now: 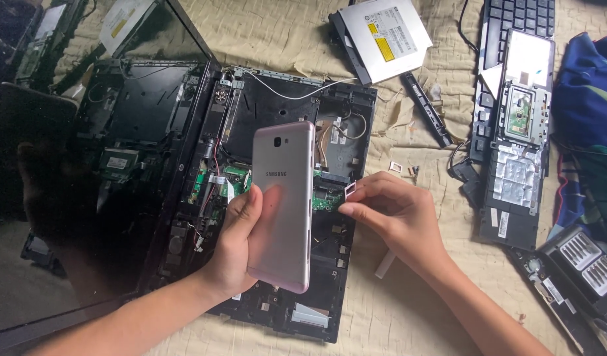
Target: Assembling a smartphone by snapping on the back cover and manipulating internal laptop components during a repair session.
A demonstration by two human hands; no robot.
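Parts lie scattered about a gutted laptop (277, 198), which sits open on a beige quilted cloth (396, 310) with its boards and wires bare. Above the laptop's top right corner rests a silver optical drive (383, 36); a black strip (425, 109) lies just right of that corner. Further right of the laptop stands a keyboard panel (514, 125) turned partly over, foil and touchpad board showing. Beyond it, at the far right, is blue fabric (587, 99), with a black vented cover (584, 260) below. Two small trays (404, 169) lie on the cloth between laptop and keyboard panel. The laptop's dark screen (59, 198) spreads to the left, and reflects the scene.

Over the laptop's middle, the left hand (234, 240) grips a pink-gold phone (284, 204) upright, back facing the camera, thumb curled onto its back and fingers wrapped behind. The phone hides part of the laptop's green board. The right hand (396, 214) comes in from the lower right, its thumb and forefinger pinched shut on a small card tray (350, 191) at the phone's right edge; whether the tray touches the phone cannot be told. Both forearms rise from the lower edge, bare.
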